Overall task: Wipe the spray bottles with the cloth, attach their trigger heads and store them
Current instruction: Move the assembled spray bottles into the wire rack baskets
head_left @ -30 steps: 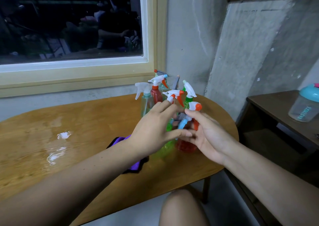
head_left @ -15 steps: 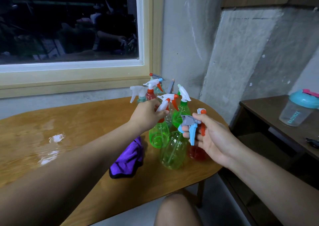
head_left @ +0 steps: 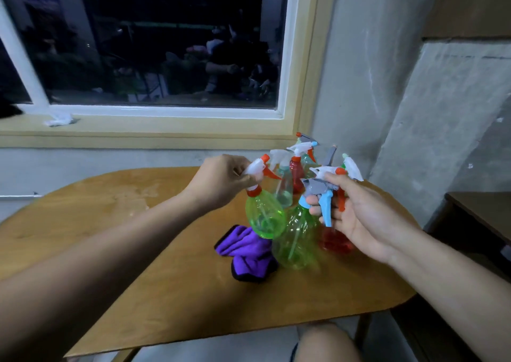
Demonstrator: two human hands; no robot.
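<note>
Green bottle [head_left: 265, 215] is upright below the left hand [head_left: 221, 179], which grips its trigger head [head_left: 255, 168]; the right hand [head_left: 359, 218] clamps the grey head [head_left: 318, 187] of a second bottle [head_left: 297, 240] just beside.

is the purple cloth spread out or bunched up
Bunched up: the purple cloth lies in a crumpled heap on the table, beside the nearer green bottle.

Left hand [head_left: 221, 180] gripping green bottle [head_left: 265, 219], right hand [head_left: 369, 219] triggers [head_left: 318, 188]
</note>
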